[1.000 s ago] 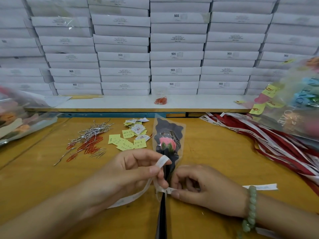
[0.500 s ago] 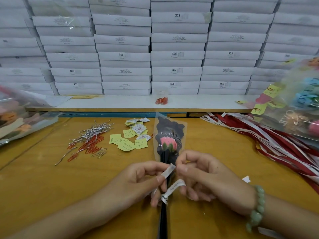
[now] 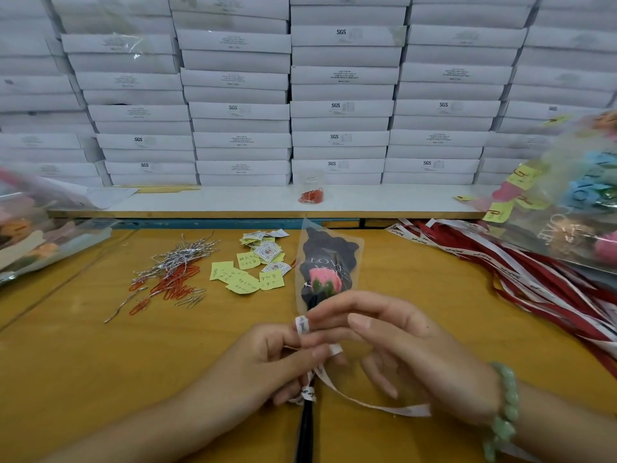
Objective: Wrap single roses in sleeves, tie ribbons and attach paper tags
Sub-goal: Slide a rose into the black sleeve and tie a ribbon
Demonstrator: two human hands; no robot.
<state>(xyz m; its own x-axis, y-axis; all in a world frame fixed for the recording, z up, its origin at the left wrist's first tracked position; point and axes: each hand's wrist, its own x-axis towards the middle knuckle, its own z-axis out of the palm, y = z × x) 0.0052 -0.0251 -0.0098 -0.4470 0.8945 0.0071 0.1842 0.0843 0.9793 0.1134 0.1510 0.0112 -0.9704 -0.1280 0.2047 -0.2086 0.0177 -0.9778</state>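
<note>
A pink rose (image 3: pixel 325 283) in a clear and black sleeve (image 3: pixel 329 259) lies on the yellow table, its black stem (image 3: pixel 305 429) running toward me. A white printed ribbon (image 3: pixel 374 404) is wound round the stem below the sleeve. My left hand (image 3: pixel 267 365) pinches a ribbon loop over the stem. My right hand (image 3: pixel 400 349) meets it from the right, its fingertips on the small ribbon loop (image 3: pixel 301 325). One ribbon tail trails right on the table. Yellow and white paper tags (image 3: pixel 250 269) lie to the left of the rose.
Silver ties and orange paper clips (image 3: pixel 170 272) lie left of the tags. Red and white ribbons (image 3: pixel 534 282) are heaped at the right under a bag of wrapped flowers (image 3: pixel 581 202). Another flower bag (image 3: pixel 36 235) sits at the left. White boxes (image 3: pixel 340 108) are stacked behind a shelf.
Both hands have drawn together over the stem. The ribbon has gone from two separate ends to a small loop between the fingertips, with one tail now lying out to the right.
</note>
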